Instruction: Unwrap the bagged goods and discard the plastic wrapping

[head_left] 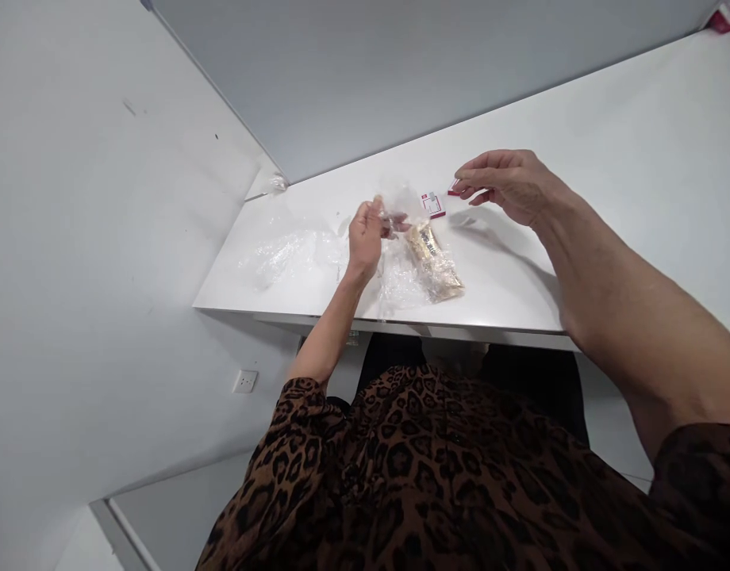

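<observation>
Partway, I'd say: my left hand point(366, 238) is pinching clear plastic point(396, 192), gold packet point(435, 266) near the worktop point(639, 190)'s front edge, one red-and-white box point(432, 206) already down farther back, can't tell if my right hand point(511, 184) grips the second box point(453, 188).

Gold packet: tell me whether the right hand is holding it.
No, the gold packet lies on the white table, apart from the right hand.
</observation>
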A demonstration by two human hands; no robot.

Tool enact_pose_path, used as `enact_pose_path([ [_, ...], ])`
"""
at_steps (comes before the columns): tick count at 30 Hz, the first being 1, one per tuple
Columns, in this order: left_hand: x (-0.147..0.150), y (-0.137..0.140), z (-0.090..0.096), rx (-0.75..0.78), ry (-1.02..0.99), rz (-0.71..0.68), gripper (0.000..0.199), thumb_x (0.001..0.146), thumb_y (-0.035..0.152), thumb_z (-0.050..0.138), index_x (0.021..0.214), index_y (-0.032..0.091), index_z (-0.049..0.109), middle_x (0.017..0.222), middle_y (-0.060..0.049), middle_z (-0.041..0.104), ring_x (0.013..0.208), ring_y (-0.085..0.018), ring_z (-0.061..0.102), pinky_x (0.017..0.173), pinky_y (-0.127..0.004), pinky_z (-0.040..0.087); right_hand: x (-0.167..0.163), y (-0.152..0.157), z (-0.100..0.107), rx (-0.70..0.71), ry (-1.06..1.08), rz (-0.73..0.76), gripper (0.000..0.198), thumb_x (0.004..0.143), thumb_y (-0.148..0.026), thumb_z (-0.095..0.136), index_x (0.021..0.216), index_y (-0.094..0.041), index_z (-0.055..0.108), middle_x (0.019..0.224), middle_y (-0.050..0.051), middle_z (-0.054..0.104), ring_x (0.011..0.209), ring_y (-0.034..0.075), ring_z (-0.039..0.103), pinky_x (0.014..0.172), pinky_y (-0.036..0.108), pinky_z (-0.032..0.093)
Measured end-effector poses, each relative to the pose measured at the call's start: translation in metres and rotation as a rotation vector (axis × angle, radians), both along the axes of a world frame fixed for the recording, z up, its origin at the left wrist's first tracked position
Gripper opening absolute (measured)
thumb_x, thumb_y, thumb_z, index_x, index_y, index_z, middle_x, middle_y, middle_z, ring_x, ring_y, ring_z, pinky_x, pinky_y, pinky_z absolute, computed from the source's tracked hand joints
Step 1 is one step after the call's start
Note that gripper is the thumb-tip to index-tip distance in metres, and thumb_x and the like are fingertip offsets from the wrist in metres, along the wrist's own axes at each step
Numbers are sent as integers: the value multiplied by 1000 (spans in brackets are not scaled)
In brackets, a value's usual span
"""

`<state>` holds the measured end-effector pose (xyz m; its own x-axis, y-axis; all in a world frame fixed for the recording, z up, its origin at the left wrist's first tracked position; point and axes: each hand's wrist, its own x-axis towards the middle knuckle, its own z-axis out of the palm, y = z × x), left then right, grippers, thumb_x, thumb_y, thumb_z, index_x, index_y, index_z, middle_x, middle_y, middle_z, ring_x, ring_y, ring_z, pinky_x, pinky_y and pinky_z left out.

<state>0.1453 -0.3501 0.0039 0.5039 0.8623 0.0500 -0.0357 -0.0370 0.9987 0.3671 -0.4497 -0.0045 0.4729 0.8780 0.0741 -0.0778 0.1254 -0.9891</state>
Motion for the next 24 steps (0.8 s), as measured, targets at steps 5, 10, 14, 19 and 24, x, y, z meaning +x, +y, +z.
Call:
enact_pose_path([
  [5, 17, 22, 14, -201, -198, 112, 36, 104, 56, 58, 112, 22, 67, 100, -6, 80, 110, -24, 78, 96, -36, 59, 1, 4, -8, -60, -91, 184, 34, 75, -42, 95, 87, -19, 75, 87, 8, 72, 87, 22, 68, 79, 38, 56],
  [10, 40, 41, 11, -347, -208, 95, 51, 106, 63, 50, 130, 19, 62, 120, -11, 77, 124, -28, 74, 105, -42, 57, -2, 7, -16, -192, -224, 430, 41, 66, -50, 100, 84, -22, 76, 77, 4, 70, 69, 17, 65, 55, 28, 49],
  [14, 33, 43, -3, -189, -5, 97, 60, 105, 65, 47, 148, 24, 51, 147, -13, 64, 145, -31, 59, 120, -49, 45, -16, 14, -23, -272, -153, 290, 48, 61, -43, 104, 93, -21, 75, 74, 6, 68, 61, 18, 62, 48, 29, 46],
  [19, -14, 13, -23, 394, 642, 226, 83, 96, 71, 57, 163, 27, 37, 169, -18, 42, 163, -37, 30, 132, -54, 20, -33, 23, -34, -242, -25, 217, 59, 57, -18, 102, 106, -22, 70, 70, 2, 66, 57, 17, 57, 44, 29, 45],
  [24, -50, -18, -28, 601, 1097, 116, 86, 97, 75, 47, 163, 19, 37, 163, -23, 47, 153, -42, 40, 125, -55, 28, -39, 25, -38, -218, 34, 280, 56, 54, -11, 100, 100, -23, 69, 68, 1, 65, 57, 17, 54, 42, 27, 41],
])
